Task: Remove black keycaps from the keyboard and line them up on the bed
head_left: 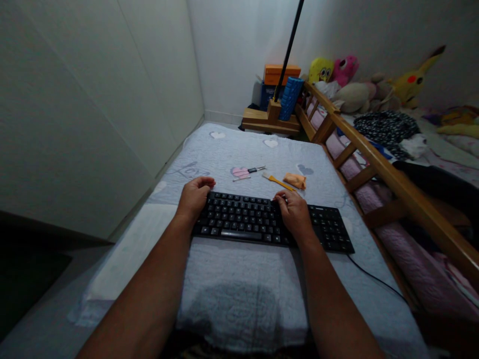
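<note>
Head view gives us a black keyboard (247,214) lying flat on the blue-grey cover (239,279), ahead of us at twelve o'clock, its long axis running roughly from nine to three, with the three o'clock end angled a little toward us. Our left hand (192,202) is at the nine o'clock end, by the far corner, fingers curled in; we cannot tell whether it grips the edge or only rests there. Our right hand (295,212) reaches over the keyboard just left of the number keys (331,227), thumb and fingers drawn together near the far edge; whether anything small sits in that pinch we cannot tell. Most of the keyboard thus lies between the two hands, toward three o'clock from the left and nine o'clock from the right. Beyond the far edge, the yellow brush (280,182) is nearer the right hand, at about eleven o'clock from it, handle end closest and bristles toward ten. An orange bundle (295,181) sits at twelve from the same hand, while a dark-handled tool (253,170) lies at about two from the left.
</note>
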